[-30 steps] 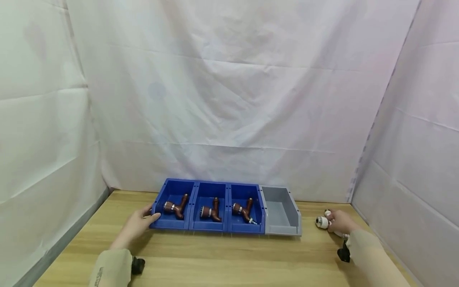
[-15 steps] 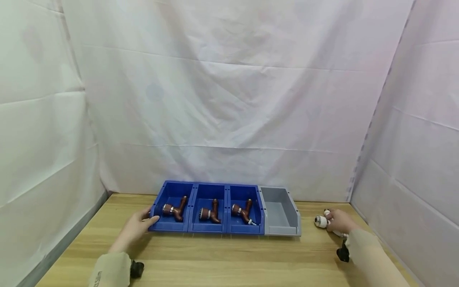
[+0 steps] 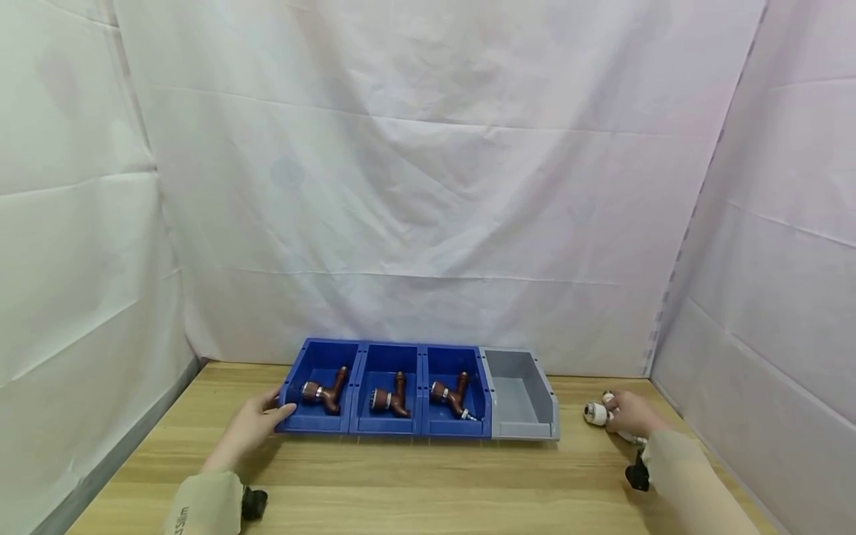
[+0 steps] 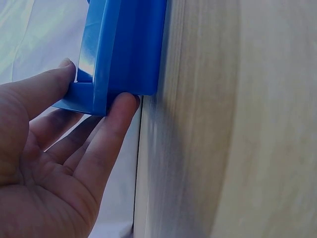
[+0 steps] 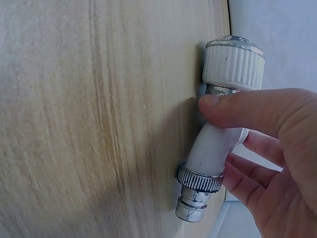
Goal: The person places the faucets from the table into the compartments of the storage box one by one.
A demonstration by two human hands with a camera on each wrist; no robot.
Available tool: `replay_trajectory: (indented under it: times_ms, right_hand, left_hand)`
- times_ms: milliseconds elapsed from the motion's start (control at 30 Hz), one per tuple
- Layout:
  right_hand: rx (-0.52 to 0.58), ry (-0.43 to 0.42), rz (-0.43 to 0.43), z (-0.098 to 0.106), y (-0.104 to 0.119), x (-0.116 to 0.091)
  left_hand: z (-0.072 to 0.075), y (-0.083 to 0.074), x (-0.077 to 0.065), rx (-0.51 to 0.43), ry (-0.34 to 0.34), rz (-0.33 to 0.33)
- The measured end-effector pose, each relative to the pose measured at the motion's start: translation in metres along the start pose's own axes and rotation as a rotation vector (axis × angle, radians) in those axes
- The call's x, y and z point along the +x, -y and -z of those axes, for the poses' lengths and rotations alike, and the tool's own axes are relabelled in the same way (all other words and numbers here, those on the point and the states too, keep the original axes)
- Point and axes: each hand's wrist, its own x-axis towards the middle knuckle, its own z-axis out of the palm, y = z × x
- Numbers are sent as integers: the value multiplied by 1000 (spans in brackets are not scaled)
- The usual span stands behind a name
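My left hand (image 3: 253,425) grips the left edge of the leftmost blue bin (image 3: 314,423); in the left wrist view the thumb lies on the rim, with fingers against the outer side. Each of three joined blue bins holds a brown tap: the left tap (image 3: 328,394), the middle tap (image 3: 394,397) and the right tap (image 3: 455,394), which has a metal nozzle. On the right, my right hand (image 3: 634,414) holds a white tap (image 5: 205,148) between thumb and fingers, low over or on the table; contact cannot be made out. Its ribbed knob and metal nozzle show in the right wrist view.
A grey bin (image 3: 524,397) with nothing in it joins the right end of the blue row. The bins stand on a wooden table (image 3: 428,483), near the white cloth (image 3: 414,223) behind. More white cloth hangs at both sides.
The head view has shifted slightly. Both hands keep their holds on the blue bin and the white tap, and the brown taps stay in their bins.
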Motion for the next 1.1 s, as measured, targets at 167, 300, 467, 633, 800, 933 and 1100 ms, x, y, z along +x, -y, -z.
replay_trajectory:
  times_ms: [167, 300, 467, 633, 800, 933, 1100]
  right_hand:
    - [22, 4, -5, -2, -1, -1]
    - [35, -3, -8, -4, -1, -2]
    - [66, -14, 24, -3, 2, -5]
    - [62, -42, 124, 0, 0, -6]
    - [58, -45, 108, 4, 0, -8]
    - [40, -33, 35, 8, 6, -9]
    - [-1, -38, 29, 12, 10, -10]
  left_hand:
    - [-1, 2, -1, -9, 3, 9]
    - [-1, 6, -1, -39, 12, 25]
    - [-1, 9, -3, -65, 17, 51]
    - [0, 8, -2, -38, 11, 47]
    - [1, 6, 0, -19, 4, 31]
    - [1, 5, 1, -10, 7, 32]
    - [1, 2, 2, 10, 14, 29]
